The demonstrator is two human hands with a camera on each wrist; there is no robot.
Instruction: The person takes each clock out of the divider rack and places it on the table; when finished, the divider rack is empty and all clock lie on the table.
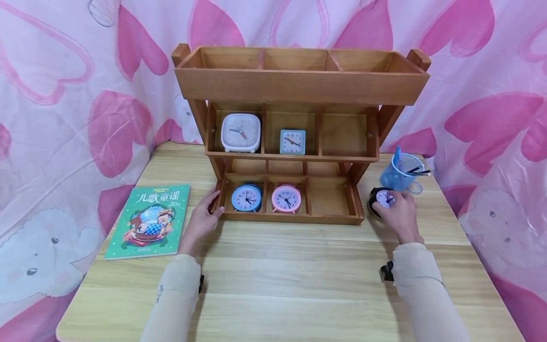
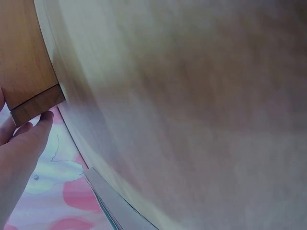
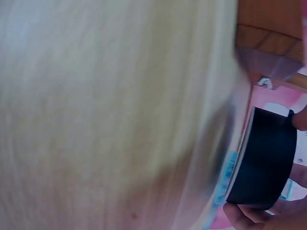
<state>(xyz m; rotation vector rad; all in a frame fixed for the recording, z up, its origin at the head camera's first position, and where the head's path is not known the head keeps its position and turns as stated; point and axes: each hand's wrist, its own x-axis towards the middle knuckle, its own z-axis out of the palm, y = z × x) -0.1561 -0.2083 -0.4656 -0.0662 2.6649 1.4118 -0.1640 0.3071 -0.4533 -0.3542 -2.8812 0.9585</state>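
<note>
A brown wooden three-tier shelf (image 1: 299,89) stands on the table. My left hand (image 1: 202,214) grips the lower left corner of its bottom tier; the left wrist view shows fingers against the wooden end (image 2: 38,105). To the right of the shelf, my right hand (image 1: 400,213) holds a black round alarm clock (image 1: 374,195) with a white dial. Its black side (image 3: 264,158) shows between thumb and fingers in the right wrist view. In the bottom tier sit a blue clock (image 1: 246,197) and a pink clock (image 1: 286,198). The middle tier holds a white clock (image 1: 241,133) and a small teal square clock (image 1: 292,142).
A green children's book (image 1: 149,221) lies left of the shelf. Behind the black clock stands a blue mesh pen cup (image 1: 391,176) with several pens. A pink heart-patterned curtain (image 1: 491,118) hangs around the wooden table (image 1: 290,275).
</note>
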